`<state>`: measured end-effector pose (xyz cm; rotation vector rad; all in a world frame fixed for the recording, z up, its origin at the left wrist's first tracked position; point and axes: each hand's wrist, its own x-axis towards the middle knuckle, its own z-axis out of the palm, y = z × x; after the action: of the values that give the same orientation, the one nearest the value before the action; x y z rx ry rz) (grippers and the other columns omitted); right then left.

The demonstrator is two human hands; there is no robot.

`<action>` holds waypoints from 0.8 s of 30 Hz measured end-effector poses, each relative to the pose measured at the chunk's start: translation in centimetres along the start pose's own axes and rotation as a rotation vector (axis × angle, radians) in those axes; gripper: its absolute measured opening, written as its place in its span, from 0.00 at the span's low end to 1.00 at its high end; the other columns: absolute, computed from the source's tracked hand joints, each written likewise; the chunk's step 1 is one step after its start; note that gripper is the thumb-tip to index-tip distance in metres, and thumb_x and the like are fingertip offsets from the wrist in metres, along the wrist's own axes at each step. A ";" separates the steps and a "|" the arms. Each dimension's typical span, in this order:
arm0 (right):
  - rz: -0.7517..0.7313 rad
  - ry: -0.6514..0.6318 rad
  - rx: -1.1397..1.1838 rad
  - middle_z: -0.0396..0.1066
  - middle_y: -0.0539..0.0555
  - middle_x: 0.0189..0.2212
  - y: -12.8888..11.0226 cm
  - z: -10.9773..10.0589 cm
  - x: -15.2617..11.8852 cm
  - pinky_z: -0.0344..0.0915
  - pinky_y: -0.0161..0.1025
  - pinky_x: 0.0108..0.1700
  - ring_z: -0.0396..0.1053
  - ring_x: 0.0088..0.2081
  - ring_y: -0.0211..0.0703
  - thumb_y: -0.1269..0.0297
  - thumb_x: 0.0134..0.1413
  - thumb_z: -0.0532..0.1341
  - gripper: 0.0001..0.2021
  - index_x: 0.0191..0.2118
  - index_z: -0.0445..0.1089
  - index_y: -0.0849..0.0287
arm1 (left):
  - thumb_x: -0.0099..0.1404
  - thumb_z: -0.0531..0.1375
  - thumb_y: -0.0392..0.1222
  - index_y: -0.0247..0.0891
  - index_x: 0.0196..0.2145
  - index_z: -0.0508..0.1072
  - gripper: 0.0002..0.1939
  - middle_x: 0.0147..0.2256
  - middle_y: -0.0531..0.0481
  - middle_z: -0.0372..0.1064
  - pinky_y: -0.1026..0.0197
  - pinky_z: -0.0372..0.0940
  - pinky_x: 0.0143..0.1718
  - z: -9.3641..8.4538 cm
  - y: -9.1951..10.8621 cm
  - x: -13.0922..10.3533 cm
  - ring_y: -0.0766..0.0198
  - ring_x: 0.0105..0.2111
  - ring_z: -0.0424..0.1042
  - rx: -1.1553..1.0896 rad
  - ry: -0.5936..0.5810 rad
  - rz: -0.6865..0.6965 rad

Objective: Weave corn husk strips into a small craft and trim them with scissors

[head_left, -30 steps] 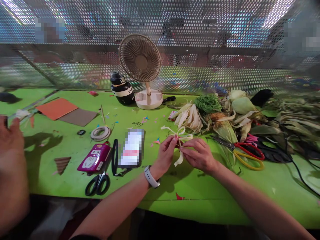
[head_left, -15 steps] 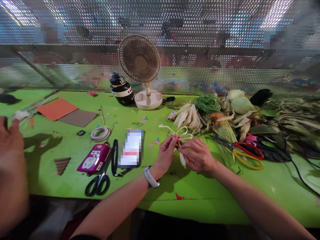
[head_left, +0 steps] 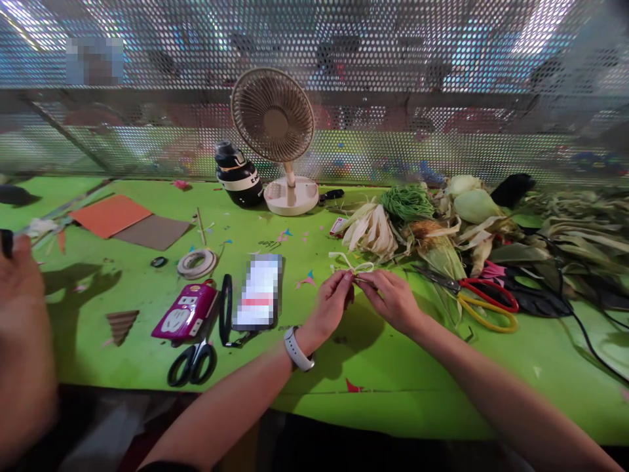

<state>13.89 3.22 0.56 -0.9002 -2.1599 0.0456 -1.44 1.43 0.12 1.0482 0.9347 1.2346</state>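
Fingers (head_left: 339, 284) pinch a thin, curled pale strip (head_left: 356, 268), seemingly husk.

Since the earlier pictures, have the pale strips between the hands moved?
Yes. The left tip of the pale strips has shifted right, farther from the phone.

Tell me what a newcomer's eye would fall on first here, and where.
Probably the fan, standing at the back of the bright green table beside a black bottle. Next, the scissors with red and yellow handles, on the right by the corn husks. Then, near the middle, the left hand and right hand, fingertips together on a pale strip.
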 end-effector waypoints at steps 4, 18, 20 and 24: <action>0.000 0.050 0.017 0.73 0.54 0.29 0.3 -0.1 -0.2 0.66 0.35 0.33 0.70 0.30 0.39 0.69 0.60 0.57 0.06 0.41 0.71 0.59 | 0.61 0.57 0.57 0.37 0.27 0.71 0.18 0.25 0.51 0.67 0.64 0.61 0.30 -0.4 -0.1 -0.2 0.66 0.27 0.64 0.064 0.139 0.008; -0.027 0.080 -0.024 0.71 0.54 0.31 0.4 -0.2 -0.5 0.67 0.34 0.32 0.69 0.32 0.39 0.69 0.57 0.59 0.09 0.42 0.74 0.57 | 0.63 0.55 0.55 0.35 0.21 0.66 0.21 0.21 0.53 0.59 0.65 0.55 0.25 0.1 0.7 -0.4 0.70 0.22 0.56 -0.028 -0.010 -0.049; -0.033 0.066 -0.003 0.71 0.55 0.31 0.4 -0.3 -0.4 0.67 0.34 0.33 0.69 0.32 0.39 0.69 0.58 0.59 0.09 0.43 0.73 0.58 | 0.62 0.57 0.54 0.35 0.22 0.66 0.20 0.21 0.54 0.59 0.66 0.54 0.24 0.1 0.5 -0.2 0.71 0.22 0.56 -0.036 -0.005 -0.038; -0.063 0.046 -0.009 0.72 0.55 0.32 0.4 -0.5 -0.2 0.69 0.35 0.35 0.70 0.33 0.39 0.70 0.59 0.57 0.11 0.45 0.73 0.57 | 0.61 0.59 0.53 0.34 0.22 0.68 0.19 0.21 0.54 0.61 0.67 0.54 0.22 0.1 0.2 0.0 0.72 0.21 0.57 -0.030 0.015 -0.035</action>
<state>14.53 3.24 0.61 -0.8297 -2.1458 -0.0167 -1.38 1.42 0.38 0.9963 0.9389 1.2258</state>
